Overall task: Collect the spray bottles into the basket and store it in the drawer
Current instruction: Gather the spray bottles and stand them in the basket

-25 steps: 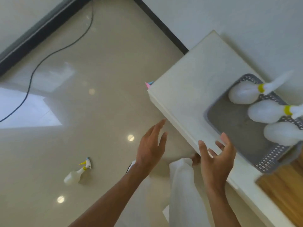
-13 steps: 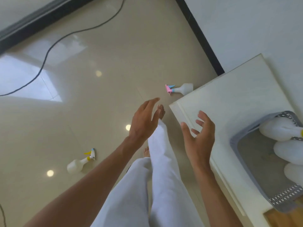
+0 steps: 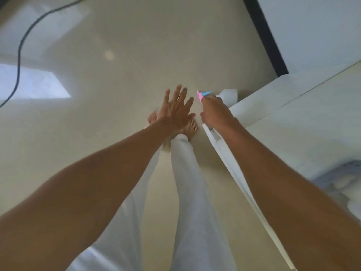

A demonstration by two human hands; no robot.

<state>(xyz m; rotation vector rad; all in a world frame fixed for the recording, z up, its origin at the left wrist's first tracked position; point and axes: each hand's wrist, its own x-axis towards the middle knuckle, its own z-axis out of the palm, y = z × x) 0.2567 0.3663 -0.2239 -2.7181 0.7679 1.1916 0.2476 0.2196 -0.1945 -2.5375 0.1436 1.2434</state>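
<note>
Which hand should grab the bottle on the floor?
The right hand. It is already at the bottle beside the cabinet, while the left hand is spread open farther away.

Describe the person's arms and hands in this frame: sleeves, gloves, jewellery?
Both arms are bare up to the frame edge, no sleeves in view. The left hand and right hand carry no gloves; no rings, watch or wristband show, though motion blur hides fine detail. Below them are white trousers and bare feet.

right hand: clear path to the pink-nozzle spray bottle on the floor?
Probably yes. The right hand is already at the spray bottle, fingers by its pink nozzle, nothing between. The cabinet corner sits close beside it; whether the grip has closed is unclear.
</note>
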